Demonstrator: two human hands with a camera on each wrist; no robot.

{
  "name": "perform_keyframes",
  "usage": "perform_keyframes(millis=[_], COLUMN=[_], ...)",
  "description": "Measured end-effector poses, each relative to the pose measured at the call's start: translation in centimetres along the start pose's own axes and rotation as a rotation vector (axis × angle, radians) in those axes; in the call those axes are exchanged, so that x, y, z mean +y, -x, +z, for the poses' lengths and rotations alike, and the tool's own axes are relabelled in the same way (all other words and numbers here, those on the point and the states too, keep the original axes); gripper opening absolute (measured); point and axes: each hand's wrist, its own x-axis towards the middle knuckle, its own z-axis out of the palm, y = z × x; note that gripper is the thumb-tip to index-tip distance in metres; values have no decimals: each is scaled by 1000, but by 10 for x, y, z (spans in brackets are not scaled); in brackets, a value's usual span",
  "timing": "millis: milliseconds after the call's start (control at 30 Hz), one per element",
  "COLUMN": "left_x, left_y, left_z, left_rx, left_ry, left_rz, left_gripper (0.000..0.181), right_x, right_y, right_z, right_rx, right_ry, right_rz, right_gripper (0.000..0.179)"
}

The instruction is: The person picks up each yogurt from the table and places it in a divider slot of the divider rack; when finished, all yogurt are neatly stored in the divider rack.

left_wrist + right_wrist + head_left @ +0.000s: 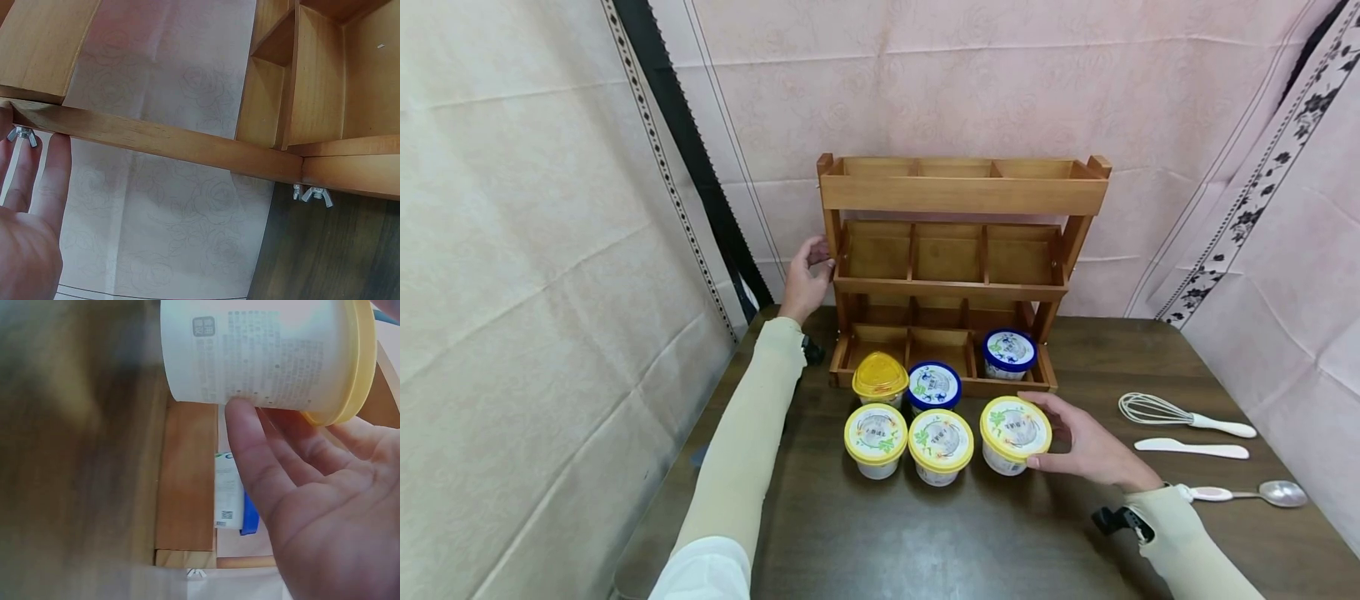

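Left of centre, the left hand [807, 279], fingers extended, touches the wooden tiered rack's [962, 196] side post. Just right of lower centre, a yellow-lidded tub [1013, 429] is gripped between the right hand's [1086, 446] thumb and fingers. At far right lies a whisk [1183, 415].

Arms [752, 429] outstretched, right fingers [255, 447] curved

Tubs [940, 442] block the rack [962, 197] in front, with a passable gap between rack and whisk [1191, 418].

Bright light, sheen on tabletop [880, 546], right wrist view seemingly blurred at left
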Motion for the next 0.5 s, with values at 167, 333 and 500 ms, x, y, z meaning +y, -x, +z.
perform_keyframes(millis=[167, 333, 500], left_x=[-2, -5, -5], left_y=[0, -1, -2], left_z=[0, 0, 0], left_rx=[3, 7, 10], left_ry=[0, 11, 16], left_rz=[-3, -2, -1], left_gripper=[41, 41, 41], right_x=[-5, -6, -10], right_y=[-8, -17, -28], right_z=[-4, -7, -13], right_rx=[31, 57, 76], right_ry=[13, 25, 34], right_rz=[-5, -13, -15], right_gripper=[87, 84, 84])
